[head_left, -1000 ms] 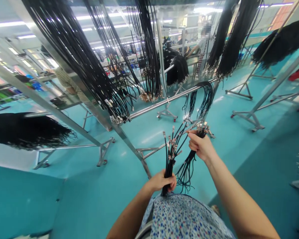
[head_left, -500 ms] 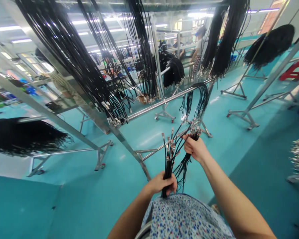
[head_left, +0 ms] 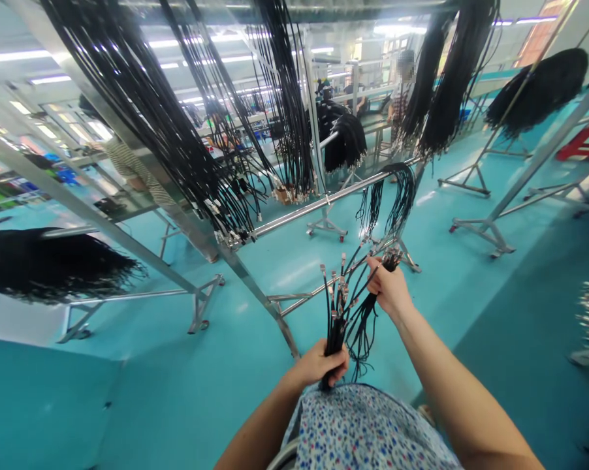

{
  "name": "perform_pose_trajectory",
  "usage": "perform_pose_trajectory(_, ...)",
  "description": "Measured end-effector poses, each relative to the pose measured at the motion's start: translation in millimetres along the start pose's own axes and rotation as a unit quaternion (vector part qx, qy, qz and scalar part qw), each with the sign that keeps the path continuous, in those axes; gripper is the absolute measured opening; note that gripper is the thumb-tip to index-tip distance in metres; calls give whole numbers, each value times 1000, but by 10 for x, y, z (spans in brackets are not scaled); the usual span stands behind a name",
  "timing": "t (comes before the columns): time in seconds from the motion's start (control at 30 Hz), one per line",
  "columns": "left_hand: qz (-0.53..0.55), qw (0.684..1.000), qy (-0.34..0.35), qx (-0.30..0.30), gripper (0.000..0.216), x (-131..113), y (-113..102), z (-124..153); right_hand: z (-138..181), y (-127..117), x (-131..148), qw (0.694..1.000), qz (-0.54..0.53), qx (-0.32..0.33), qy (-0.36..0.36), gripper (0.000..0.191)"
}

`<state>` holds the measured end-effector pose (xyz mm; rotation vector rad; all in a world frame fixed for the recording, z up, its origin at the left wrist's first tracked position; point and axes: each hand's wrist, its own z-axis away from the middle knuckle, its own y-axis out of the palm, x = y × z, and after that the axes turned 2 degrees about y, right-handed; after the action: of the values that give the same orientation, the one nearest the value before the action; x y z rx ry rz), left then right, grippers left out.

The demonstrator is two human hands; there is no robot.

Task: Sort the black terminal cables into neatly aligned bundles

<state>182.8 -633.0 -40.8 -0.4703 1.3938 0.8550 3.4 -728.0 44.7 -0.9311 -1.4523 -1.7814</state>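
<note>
My left hand [head_left: 331, 365] is closed round an upright bundle of black cables [head_left: 335, 329] close to my waist. Silvery connectors on the cable ends fan out above the fist. Higher and to the right, my right hand [head_left: 388, 286] grips a second bunch of black cables [head_left: 367, 310], whose connector ends poke out over the fingers while the lengths droop below. A few cables stretch between the two hands. Just beyond the right hand, a looped bunch of cables [head_left: 403, 189] is draped over the lower rail of a metal rack.
Long black cables [head_left: 142, 104] hang from the rack's top in front of me, ends near the metal rail [head_left: 294, 214]. More cable-laden racks stand left [head_left: 54, 267] and right [head_left: 539, 98]. A red plastic stool [head_left: 586, 142] is far right. People work in the background.
The right hand has shifted slightly to the right with its bunch. My left hand stays in nearly the same place, and the view has turned a little.
</note>
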Motion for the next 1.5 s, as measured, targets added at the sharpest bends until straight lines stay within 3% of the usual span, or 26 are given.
perform_pose_trajectory(0.07, 2, 1000, -3, 16, 48, 1, -1, 15, -60, -34, 15, 1000, -9, 5, -1, 34)
perform_pose_trajectory(0.2, -2, 999, -18, 39, 49, 12, 2, 27, -81, -78, 13, 997, -6, 76, 25, 34)
perform_pose_trajectory(0.43, 24, 999, -5, -20, 50, 20, 17, -29, 102, -65, -110, 984, 56, 154, 75, 36)
perform_pose_trajectory(0.57, 43, 999, -25, 18, 51, 54, 3, -67, 129, -48, -135, 988, 42, 134, 61, 29)
perform_pose_trajectory(0.63, 41, 999, -30, 16, 51, 66, -4, -72, 117, -51, -120, 988, 37, 137, 54, 34)
perform_pose_trajectory(0.73, 30, 999, -27, 0, 50, 62, -14, -72, 100, -63, -79, 989, 22, 142, 29, 25)
perform_pose_trajectory(1.0, 43, 998, -29, 26, 50, 25, -18, -62, 82, -20, 78, 984, 64, 164, 15, 28)
perform_pose_trajectory(1.07, 72, 997, 3, -18, 47, 19, -20, -68, 59, -21, 95, 989, 80, 126, -2, 28)
perform_pose_trajectory(1.17, 142, 977, 57, -147, 47, 0, -49, -123, 83, -48, 94, 994, 87, 56, -30, 34)
perform_pose_trajectory(1.27, 215, 935, 73, -272, 41, -41, -123, -202, 240, -136, 159, 995, 31, 97, 17, 38)
perform_pose_trajectory(1.33, 246, 916, 70, -309, 41, -74, -200, -224, 373, -273, 307, 991, 3, 122, 53, 39)
perform_pose_trajectory(1.4, 251, 920, 74, -292, 43, -103, -289, -203, 458, -460, 524, 994, -6, 102, 42, 40)
perform_pose_trajectory(1.5, 226, 955, 68, -178, 45, -138, -393, -132, 457, -663, 767, 999, 9, 35, -34, 37)
